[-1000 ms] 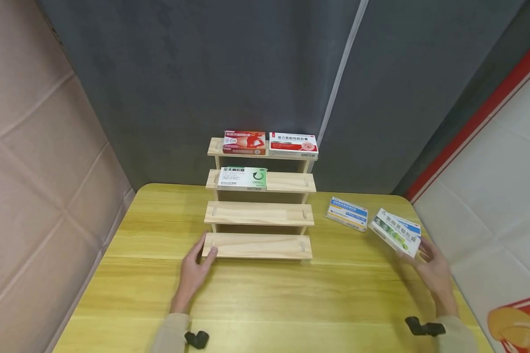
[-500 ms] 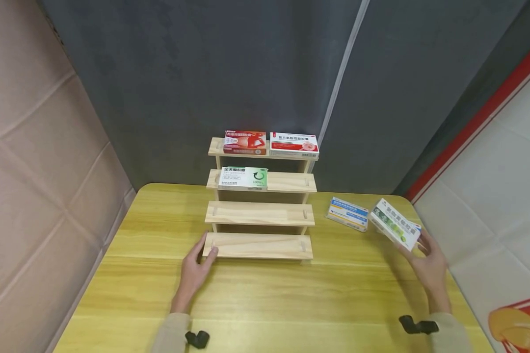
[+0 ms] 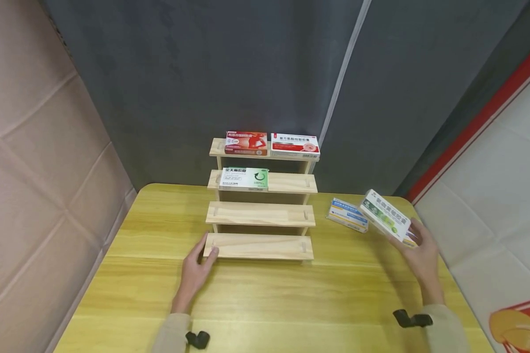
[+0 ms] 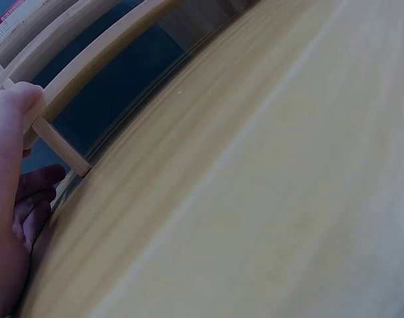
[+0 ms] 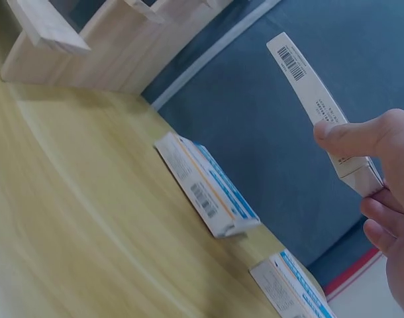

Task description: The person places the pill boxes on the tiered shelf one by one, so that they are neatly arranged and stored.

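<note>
My right hand [image 3: 423, 260] holds a white and green medicine box [image 3: 385, 215] by its near right end, tilted and raised off the table. In the right wrist view, the thumb lies along the barcode side of that medicine box [image 5: 314, 99], with the fingers behind it. My left hand [image 3: 194, 272] grips the left end of the lowest step of a four-tier wooden display rack [image 3: 260, 246], thumb on top. The left wrist view shows the other fingers loosely bent below that step.
A red box [image 3: 246, 143] and a white-red box [image 3: 295, 145] lie on the top tier. On the tier below sits a white-green box [image 3: 244, 179]. A blue-white box [image 3: 346, 214] lies right of the rack; another blue-white box [image 5: 291, 288] is partly hidden under the right hand.
My right hand has lifted the white and green medicine box and moved it a little to the left, away from the blue-white box under it. The left hand stays on the rack.
</note>
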`<control>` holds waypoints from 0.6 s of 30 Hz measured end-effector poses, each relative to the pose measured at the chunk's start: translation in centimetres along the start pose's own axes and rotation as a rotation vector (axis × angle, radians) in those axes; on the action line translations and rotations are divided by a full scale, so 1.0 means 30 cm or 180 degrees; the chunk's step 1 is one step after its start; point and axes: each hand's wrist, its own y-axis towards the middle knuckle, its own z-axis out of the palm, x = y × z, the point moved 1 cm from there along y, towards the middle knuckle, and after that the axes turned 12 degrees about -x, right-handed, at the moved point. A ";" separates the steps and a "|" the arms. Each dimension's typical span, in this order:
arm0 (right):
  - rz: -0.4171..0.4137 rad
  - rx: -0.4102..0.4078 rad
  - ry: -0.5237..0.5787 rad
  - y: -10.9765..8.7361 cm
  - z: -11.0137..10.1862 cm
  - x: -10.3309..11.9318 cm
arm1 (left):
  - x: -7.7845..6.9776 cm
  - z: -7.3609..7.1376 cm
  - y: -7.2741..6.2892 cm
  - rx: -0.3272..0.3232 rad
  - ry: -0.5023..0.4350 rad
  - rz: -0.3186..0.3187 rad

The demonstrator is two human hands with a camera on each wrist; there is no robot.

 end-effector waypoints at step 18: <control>-0.0286 0.0225 0.0185 0.012 0.091 0.110 | -0.003 -0.003 0.001 0.0043 0.0031 -0.0057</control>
